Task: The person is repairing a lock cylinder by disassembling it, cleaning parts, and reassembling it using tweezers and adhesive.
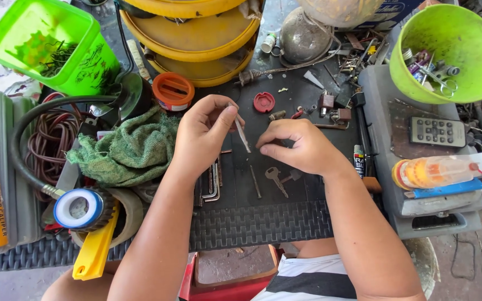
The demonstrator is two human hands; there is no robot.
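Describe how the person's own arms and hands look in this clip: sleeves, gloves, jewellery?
Both arms are bare to past the elbow, with no sleeves showing. The left hand and right hand wear no gloves; no rings, watch or bracelets are visible. A black-and-white striped garment shows at the torso.

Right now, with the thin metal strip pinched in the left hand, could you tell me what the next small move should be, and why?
Probably bring the right hand a little closer to the lower tip of the thin metal strip. The left hand pinches the strip by its upper end, slanting down toward the right hand's closed fingertips, which sit just short of it above the black mat.
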